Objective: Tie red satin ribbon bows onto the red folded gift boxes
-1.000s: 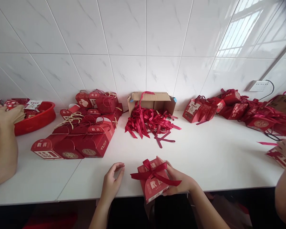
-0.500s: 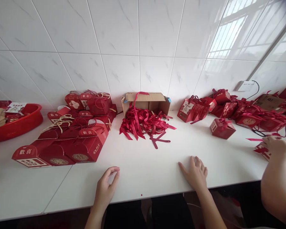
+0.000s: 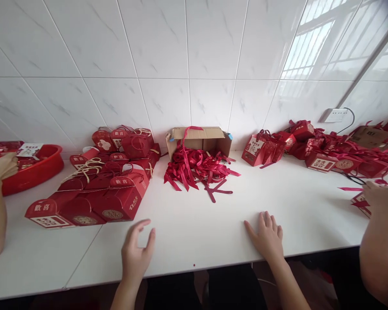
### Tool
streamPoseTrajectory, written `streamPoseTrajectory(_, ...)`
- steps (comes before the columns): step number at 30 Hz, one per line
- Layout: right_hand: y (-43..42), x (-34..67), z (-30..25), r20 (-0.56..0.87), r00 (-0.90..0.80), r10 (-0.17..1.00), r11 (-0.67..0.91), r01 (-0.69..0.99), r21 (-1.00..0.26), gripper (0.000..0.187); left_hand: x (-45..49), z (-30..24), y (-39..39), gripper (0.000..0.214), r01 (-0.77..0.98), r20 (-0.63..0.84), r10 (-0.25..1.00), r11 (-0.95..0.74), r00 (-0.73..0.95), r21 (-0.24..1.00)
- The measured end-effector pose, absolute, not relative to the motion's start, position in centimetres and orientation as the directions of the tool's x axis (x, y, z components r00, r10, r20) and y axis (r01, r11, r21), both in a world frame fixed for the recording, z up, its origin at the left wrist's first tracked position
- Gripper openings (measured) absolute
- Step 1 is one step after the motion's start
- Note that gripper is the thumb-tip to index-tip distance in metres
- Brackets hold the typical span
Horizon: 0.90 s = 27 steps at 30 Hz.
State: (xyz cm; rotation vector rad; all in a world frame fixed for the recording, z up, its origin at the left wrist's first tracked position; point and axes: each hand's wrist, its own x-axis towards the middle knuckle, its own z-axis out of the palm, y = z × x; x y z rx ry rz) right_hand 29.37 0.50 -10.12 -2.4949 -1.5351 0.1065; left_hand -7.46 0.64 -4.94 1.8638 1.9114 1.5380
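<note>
My left hand hovers over the white table near its front edge, fingers apart and slightly curled, holding nothing. Nearest to it is a stack of red gift boxes at the left. My right hand lies flat on the table with fingers spread, empty. Behind both hands, a tipped cardboard box spills red ribbons onto the table.
A pile of ribboned red boxes lines the back right. A red basin sits far left, with another person's hand at it. A second person's hand rests on a red box at the right edge. A wall socket is on the tiles.
My right hand let go of the ribboned red box, which moved off to the right pile, and now lies flat. My left hand opened a little and shifted left.
</note>
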Motion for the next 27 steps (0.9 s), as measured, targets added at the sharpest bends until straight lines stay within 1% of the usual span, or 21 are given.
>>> streamPoseTrajectory(2,0.5,29.4,-10.3,0.060,0.453,0.889,-0.431,0.875,-0.219,0.081,-8.5,-3.0,1.5,0.040,0.807,0.701,0.628,-0.189,-0.339,0.559)
streamPoseTrajectory(3,0.5,29.4,-10.3,0.064,0.453,0.889,-0.431,0.875,-0.220,0.081,-9.1,-2.0,2.1,0.051,0.832,0.722,0.580,-0.130,-0.378,0.540)
streamPoseTrajectory(4,0.5,29.4,-10.4,0.068,0.452,0.889,-0.429,0.876,-0.222,0.081,-9.7,-1.2,2.6,0.063,0.847,0.719,0.559,-0.056,-0.413,0.529)
streamPoseTrajectory(6,0.6,29.4,-10.4,0.067,0.452,0.890,-0.427,0.875,-0.229,0.081,-10.9,-0.1,3.7,0.079,0.853,0.655,0.599,0.098,-0.461,0.512)
streamPoseTrajectory(7,0.6,29.4,-10.4,0.064,0.451,0.890,-0.426,0.874,-0.234,0.080,-11.4,0.1,4.1,0.082,0.851,0.603,0.640,0.163,-0.477,0.500)
streamPoseTrajectory(9,0.6,29.4,-10.4,0.063,0.450,0.891,-0.424,0.873,-0.240,0.080,-12.4,-0.2,4.8,0.080,0.849,0.499,0.721,0.242,-0.481,0.469)
streamPoseTrajectory(11,0.6,29.4,-10.3,0.067,0.448,0.891,-0.422,0.875,-0.239,0.080,-13.1,-1.0,5.2,0.075,0.859,0.463,0.755,0.256,-0.463,0.443)
streamPoseTrajectory(13,0.5,29.4,-10.4,0.070,0.449,0.891,-0.423,0.876,-0.232,0.080,-13.6,-2.0,5.3,0.070,0.873,0.511,0.736,0.228,-0.444,0.431)
streamPoseTrajectory(16,0.5,29.5,-10.5,0.073,0.452,0.889,-0.427,0.876,-0.224,0.080,-13.6,-2.9,4.8,0.062,0.889,0.618,0.666,0.158,-0.418,0.430)
streamPoseTrajectory(18,0.5,29.5,-10.6,0.079,0.453,0.888,-0.427,0.876,-0.226,0.080,-12.7,-3.4,4.0,0.057,0.896,0.652,0.667,0.051,-0.360,0.442)
streamPoseTrajectory(19,0.5,29.5,-10.7,0.081,0.454,0.887,-0.427,0.875,-0.226,0.080,-12.0,-3.6,3.5,0.057,0.889,0.647,0.696,-0.029,-0.310,0.457)
streamPoseTrajectory(21,0.6,29.5,-10.7,0.077,0.456,0.886,-0.430,0.874,-0.225,0.080,-10.2,-4.1,2.5,0.066,0.831,0.605,0.777,-0.217,-0.171,0.513)
streamPoseTrajectory(22,0.6,29.5,-10.6,0.074,0.458,0.886,-0.433,0.873,-0.223,0.080,-9.3,-4.4,2.0,0.078,0.782,0.578,0.811,-0.299,-0.095,0.547)
streamPoseTrajectory(24,0.5,29.4,-10.5,0.067,0.460,0.885,-0.437,0.872,-0.220,0.080,-7.8,-5.0,1.3,0.096,0.703,0.579,0.816,-0.408,-0.006,0.583)
streamPoseTrajectory(26,0.5,29.4,-10.4,0.064,0.458,0.887,-0.435,0.874,-0.217,0.080,-7.2,-5.5,1.2,0.102,0.670,0.630,0.774,-0.438,-0.058,0.600)
streamPoseTrajectory(27,0.5,29.4,-10.3,0.064,0.456,0.888,-0.433,0.875,-0.218,0.080,-7.2,-5.7,1.2,0.099,0.659,0.646,0.754,-0.426,-0.120,0.619)
